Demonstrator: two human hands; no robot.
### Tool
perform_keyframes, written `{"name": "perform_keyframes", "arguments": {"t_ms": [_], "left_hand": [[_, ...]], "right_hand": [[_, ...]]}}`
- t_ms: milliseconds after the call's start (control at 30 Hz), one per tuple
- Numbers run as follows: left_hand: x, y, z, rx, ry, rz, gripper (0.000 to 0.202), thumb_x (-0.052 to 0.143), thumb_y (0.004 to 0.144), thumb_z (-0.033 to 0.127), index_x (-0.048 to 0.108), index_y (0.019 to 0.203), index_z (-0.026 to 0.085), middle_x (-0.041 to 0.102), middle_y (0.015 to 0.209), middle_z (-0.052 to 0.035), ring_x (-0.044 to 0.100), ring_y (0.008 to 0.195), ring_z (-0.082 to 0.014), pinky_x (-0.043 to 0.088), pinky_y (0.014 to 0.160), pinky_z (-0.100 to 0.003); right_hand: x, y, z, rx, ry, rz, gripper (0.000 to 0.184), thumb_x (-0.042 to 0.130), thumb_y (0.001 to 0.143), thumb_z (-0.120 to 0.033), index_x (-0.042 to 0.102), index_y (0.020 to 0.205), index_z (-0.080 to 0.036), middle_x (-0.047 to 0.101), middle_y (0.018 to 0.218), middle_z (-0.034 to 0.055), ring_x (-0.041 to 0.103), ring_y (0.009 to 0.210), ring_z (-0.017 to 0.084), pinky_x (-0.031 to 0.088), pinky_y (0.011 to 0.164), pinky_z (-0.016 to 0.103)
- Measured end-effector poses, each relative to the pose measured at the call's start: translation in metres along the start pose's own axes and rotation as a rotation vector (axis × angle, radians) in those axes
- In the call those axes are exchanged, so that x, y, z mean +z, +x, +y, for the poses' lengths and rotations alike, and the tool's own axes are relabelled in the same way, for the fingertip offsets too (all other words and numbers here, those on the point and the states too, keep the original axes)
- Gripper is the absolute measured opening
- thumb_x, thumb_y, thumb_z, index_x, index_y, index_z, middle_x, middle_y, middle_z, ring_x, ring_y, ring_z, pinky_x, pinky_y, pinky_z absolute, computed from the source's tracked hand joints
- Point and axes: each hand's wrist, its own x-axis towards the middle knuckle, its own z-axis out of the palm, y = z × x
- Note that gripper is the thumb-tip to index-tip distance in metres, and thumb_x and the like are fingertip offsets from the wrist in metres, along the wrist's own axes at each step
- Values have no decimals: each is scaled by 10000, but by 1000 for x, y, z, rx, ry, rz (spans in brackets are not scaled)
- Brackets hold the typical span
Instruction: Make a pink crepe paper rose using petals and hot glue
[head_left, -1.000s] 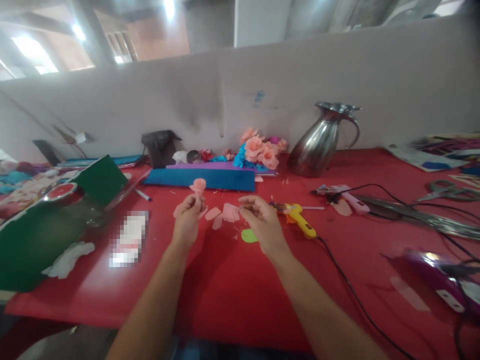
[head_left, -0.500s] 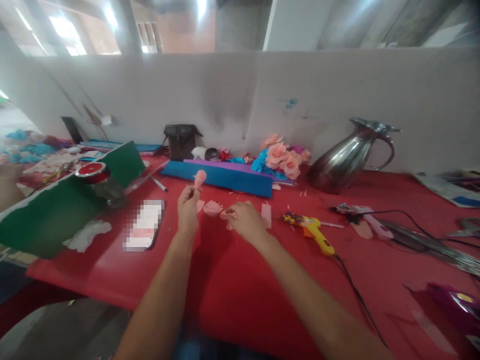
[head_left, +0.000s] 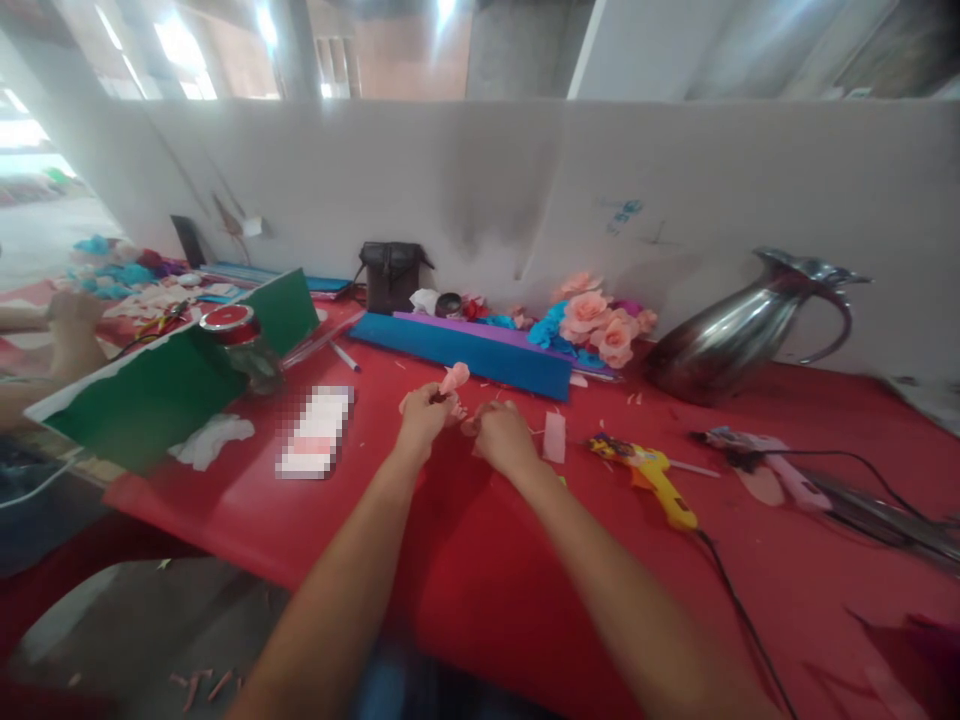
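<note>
My left hand [head_left: 421, 422] is closed round the lower end of a pink paper flower bud [head_left: 454, 377], whose rounded top stands above my fingers. Just to its right, my right hand [head_left: 505, 438] pinches a pink paper petal [head_left: 470, 427] at the fingertips. Pink paper pieces lie on the table between and behind the hands, partly hidden by them. A pink paper strip [head_left: 554, 437] lies right of my right hand. Farther right, a yellow hot glue gun [head_left: 654, 478] rests on its side, its cord running toward the front.
A phone [head_left: 316, 432] and crumpled tissue [head_left: 212, 441] lie left, near a green board [head_left: 142, 405] and red-lidded jar [head_left: 241, 350]. Blue paper [head_left: 457, 352] and paper flowers [head_left: 596, 318] are behind. A steel jug [head_left: 739, 330] and pink glue gun [head_left: 784, 472] stand right. Another person's hand [head_left: 75, 325] shows far left.
My left hand has lowered the bud and brought it right, closer to my right hand. The view has swung left, showing more of the other person's arm.
</note>
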Motion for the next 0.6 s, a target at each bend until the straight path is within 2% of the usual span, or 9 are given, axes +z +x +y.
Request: {"name": "perform_keyframes", "arguments": {"t_ms": [233, 433, 600], "left_hand": [[-3, 1, -6, -5, 12, 37, 142, 624, 603, 199, 499, 540, 175, 490, 529, 37, 467, 531, -92, 364, 541, -212], [-2, 2, -11, -23, -22, 25, 133, 645, 580, 198, 519, 548, 171, 521, 537, 30, 515, 543, -105, 400, 569, -228], [-2, 2, -12, -37, -31, 2, 142, 667, 582, 218, 539, 549, 165, 565, 551, 7, 551, 567, -122, 425, 578, -240]], "right_hand": [[-4, 0, 10, 20, 15, 32, 157, 517, 806, -119, 662, 846, -162, 653, 875, 92, 507, 846, 223, 329, 743, 321], [4, -4, 8, -1, 29, 2, 144, 526, 774, -97, 654, 756, -162, 638, 852, 86, 495, 830, 210, 315, 707, 303], [1, -3, 7, 1, 62, 0, 120, 527, 729, -74, 605, 733, -166, 625, 814, 87, 489, 777, 207, 301, 686, 299]]}}
